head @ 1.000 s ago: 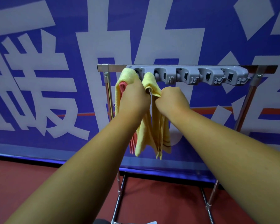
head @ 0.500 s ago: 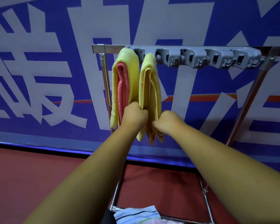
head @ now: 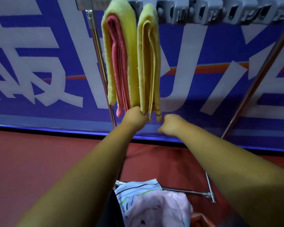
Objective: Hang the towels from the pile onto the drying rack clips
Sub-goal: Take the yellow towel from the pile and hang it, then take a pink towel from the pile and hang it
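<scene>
Seen from the head camera, looking forward and down. Two towels hung side by side from the grey plastic clip strip [head: 203, 15] at the top of the silver metal drying rack [head: 103, 66]. On the left, a folded yellow terry towel with a pink inner layer [head: 120, 54]; just beside it on the right, a folded plain yellow towel with a thin dark stripe near its lower edge [head: 148, 63]. Both draped straight down, touching or nearly touching along their length. Further clips to the right along the strip, bare of cloth.

Left hand [head: 134, 117] curled into a fist at the bottom of the plain yellow towel, fingers closed on its lower left edge. Right hand [head: 170, 124] also curled shut, just beside the towel's lower right corner but slightly apart from it; could not tell whether any cloth was pinched inside. Both forearms stretched out from the bottom of the frame toward the rack.

Lower down, between the arms, a loose pile: a white towel with thin blue, green and black stripes [head: 136, 189] and a crumpled pale pink towel [head: 162, 208] partly over it, near the rack's horizontal bottom bar [head: 187, 191]. An orange edge of some container [head: 199, 219] beside the pile, too little visible to identify. Behind everything, a blue banner with large white characters [head: 39, 63], above a dark red floor [head: 47, 158].
</scene>
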Motion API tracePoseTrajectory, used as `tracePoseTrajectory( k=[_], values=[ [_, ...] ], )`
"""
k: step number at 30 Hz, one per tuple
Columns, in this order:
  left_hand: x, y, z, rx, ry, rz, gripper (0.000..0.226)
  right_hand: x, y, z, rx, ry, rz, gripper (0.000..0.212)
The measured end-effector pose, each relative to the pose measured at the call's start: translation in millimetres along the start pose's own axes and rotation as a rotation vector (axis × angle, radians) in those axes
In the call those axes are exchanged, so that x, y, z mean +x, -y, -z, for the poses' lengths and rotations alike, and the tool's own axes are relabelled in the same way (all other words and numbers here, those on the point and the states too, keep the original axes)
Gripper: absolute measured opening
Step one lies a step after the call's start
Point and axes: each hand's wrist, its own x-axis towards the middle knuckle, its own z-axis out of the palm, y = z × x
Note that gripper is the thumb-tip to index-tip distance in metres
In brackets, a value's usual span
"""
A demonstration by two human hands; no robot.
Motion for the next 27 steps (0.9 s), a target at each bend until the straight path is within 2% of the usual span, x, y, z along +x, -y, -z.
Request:
tracePoseTrajectory(
  k=[4, 7, 15, 19, 22, 23, 25, 26, 27],
  values=[
    [-6, 30, -32, -0.001, 0.082, 0.063, 0.018, 4, -23, -43, -0.074, 0.087, -0.014, 0.020],
    [-15, 55, -62, 0.031, 0.215, 0.095, 0.018, 7, -44, -83, -0.099, 0.191, -0.037, 0.035],
    [-62, 124, -164, 0.037, 0.606, 0.259, 0.027, 0, -98, -210, 0.246, 0.454, -0.240, 0.022],
    [-84, 158, -212, 0.090, 0.722, 0.360, 0.024, -10, -122, -284, 0.366, 0.595, -0.367, 0.019],
    [-102, 186, -241, 0.220, 0.704, 0.391, 0.025, -13, -140, -335, 0.289, 0.688, -0.482, 0.035],
    [-109, 195, -250, 0.263, 0.683, 0.394, 0.028, -14, -145, -350, 0.243, 0.722, -0.498, 0.033],
    [-126, 211, -268, 0.340, 0.684, 0.441, 0.031, 2, -169, -404, 0.167, 0.704, -0.416, 0.018],
    [-135, 215, -274, 0.361, 0.711, 0.469, 0.034, 3, -172, -416, 0.097, 0.721, -0.372, 0.017],
    [-145, 222, -283, 0.386, 0.748, 0.487, 0.039, 0, -173, -424, 0.010, 0.721, -0.325, 0.026]
  ],
)
